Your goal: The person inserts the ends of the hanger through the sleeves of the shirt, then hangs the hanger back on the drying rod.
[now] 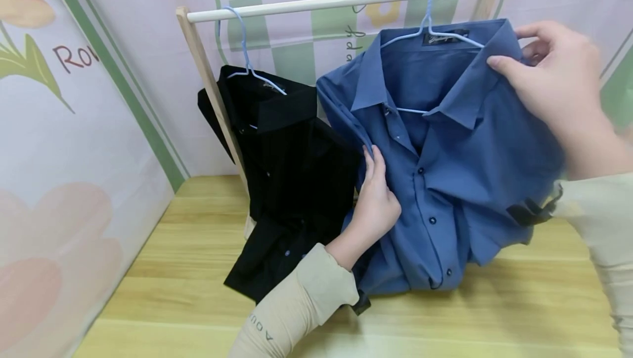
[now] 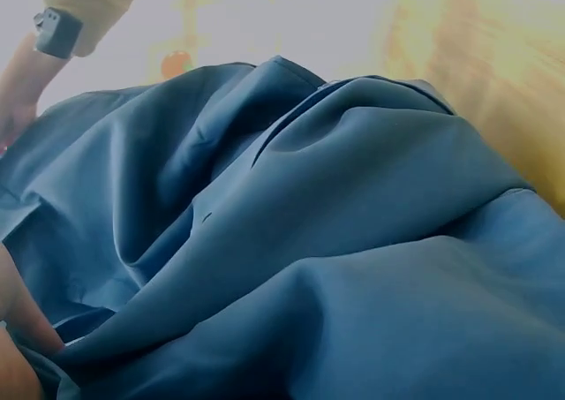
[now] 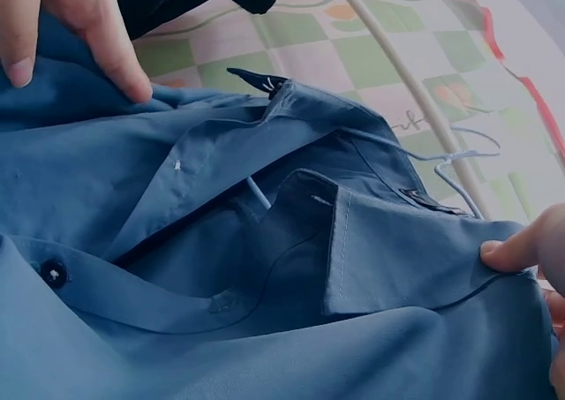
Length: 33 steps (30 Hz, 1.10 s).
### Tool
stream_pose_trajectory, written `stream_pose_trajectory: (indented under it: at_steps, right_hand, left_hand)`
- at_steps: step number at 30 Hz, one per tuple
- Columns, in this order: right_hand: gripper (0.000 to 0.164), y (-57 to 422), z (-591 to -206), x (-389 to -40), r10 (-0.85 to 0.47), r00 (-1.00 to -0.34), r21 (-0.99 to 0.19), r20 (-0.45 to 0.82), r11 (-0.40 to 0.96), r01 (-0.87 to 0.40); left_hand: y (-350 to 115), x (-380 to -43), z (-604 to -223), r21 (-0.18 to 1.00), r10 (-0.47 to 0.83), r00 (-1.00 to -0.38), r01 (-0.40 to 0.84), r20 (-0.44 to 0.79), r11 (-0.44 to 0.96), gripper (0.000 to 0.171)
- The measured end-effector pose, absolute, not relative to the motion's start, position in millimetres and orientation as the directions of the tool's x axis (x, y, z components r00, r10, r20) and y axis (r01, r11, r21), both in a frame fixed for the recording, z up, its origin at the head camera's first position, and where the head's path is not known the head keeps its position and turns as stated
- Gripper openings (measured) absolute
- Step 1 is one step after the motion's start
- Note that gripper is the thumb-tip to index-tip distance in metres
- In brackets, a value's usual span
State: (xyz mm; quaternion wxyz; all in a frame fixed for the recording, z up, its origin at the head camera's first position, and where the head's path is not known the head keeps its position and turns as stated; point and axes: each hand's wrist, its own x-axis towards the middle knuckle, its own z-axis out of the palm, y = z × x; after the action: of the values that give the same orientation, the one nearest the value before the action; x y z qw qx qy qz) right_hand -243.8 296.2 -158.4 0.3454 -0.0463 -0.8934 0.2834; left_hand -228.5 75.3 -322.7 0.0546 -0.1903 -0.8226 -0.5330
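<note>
A blue button-up shirt (image 1: 455, 166) hangs on a light-blue wire hanger (image 1: 429, 23), its collar spread at the neck. My right hand (image 1: 559, 67) pinches the collar's edge at the shoulder, thumb in front and fingers behind; the right wrist view shows the thumb (image 3: 508, 252) on the collar. My left hand (image 1: 373, 204) touches the shirt's front near the sleeve side, fingers straight and spread apart. In the left wrist view, folds of blue cloth (image 2: 353, 197) fill most of the picture, and part of that hand shows at the lower left edge.
A black shirt (image 1: 296, 171) hangs on another wire hanger (image 1: 244, 45) at the left. Both hangers hook over the white rail (image 1: 326, 2) of a small wooden rack (image 1: 217, 100). The rack stands on a wood-grain tabletop (image 1: 163, 270), before a patterned cloth backdrop (image 1: 292, 67).
</note>
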Motion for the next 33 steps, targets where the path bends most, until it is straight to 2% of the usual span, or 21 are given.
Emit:
stream_pose_trajectory:
  at_steps: [10, 19, 27, 33]
  right_hand:
    - [0.054, 287.9, -168.4, -255.8, 0.207, -0.802, -0.510, 0.560, 0.849, -0.136]
    - [0.054, 285.2, -182.3, -259.3, 0.187, -0.823, -0.514, 0.537, 0.845, -0.144]
    - [0.056, 284.8, -193.3, -262.8, 0.190, -0.823, -0.529, 0.535, 0.835, -0.151]
    - [0.060, 283.3, -196.6, -261.1, 0.132, -0.840, -0.498, 0.527, 0.849, -0.179]
  left_hand:
    - [77.1, -230.1, -329.8, 0.884, 0.256, -0.945, 0.289, 0.203, 0.368, 0.086]
    - [75.6, -232.3, -333.7, 0.908, 0.229, -0.950, 0.278, 0.211, 0.315, 0.086]
    - [73.4, -232.9, -339.6, 0.908, 0.221, -0.957, 0.253, 0.186, 0.333, 0.086]
    - [72.2, -230.3, -340.2, 0.893, 0.233, -0.959, 0.241, 0.160, 0.380, 0.087]
